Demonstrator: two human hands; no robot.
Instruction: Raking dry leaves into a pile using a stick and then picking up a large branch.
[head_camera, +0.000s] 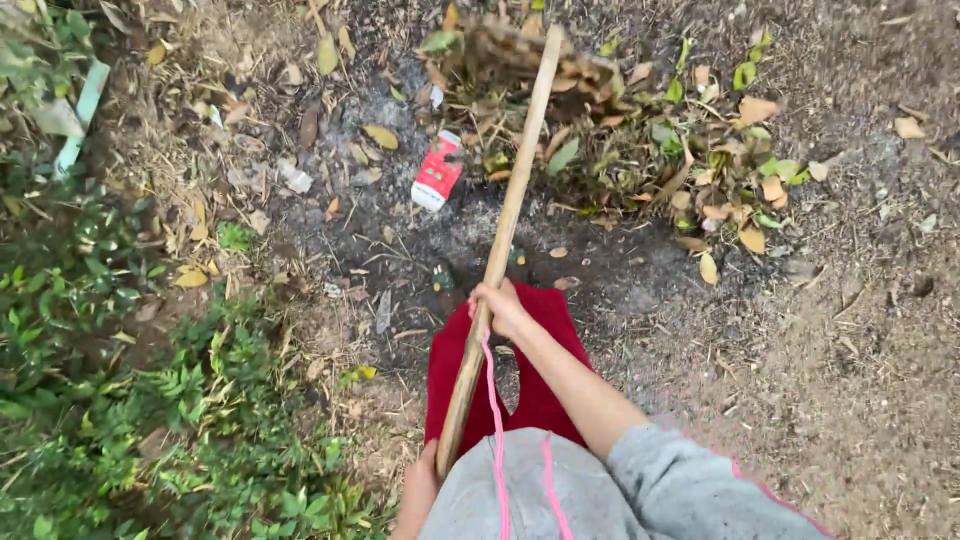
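Right hand (497, 308) is wrapped tight around the long wooden handle (505, 225) at mid-frame, fingers closed round it. Left hand (420, 485) sits low at the bottom edge, gripping the butt end of the same handle, though most of that hand is cut off, so its fingers are hard to read. The handle runs up and to the right to the broom head (520, 52), blurred at the top centre, pressed into a pile of dry and green leaves (690, 160) in the upper right. A red and white carton (438, 170) lies on the dark soil just left of the handle.

To sweep well here: keep the upper hand steady as a pivot, let the lower hand drive, short strokes, bristles low, so the pile holds together.

The broom head is smeared, probably bundled twigs, but I can't say for sure. Green plants (110, 400) fill the lower left. The person's feet are hidden beneath the red garment (545, 400).
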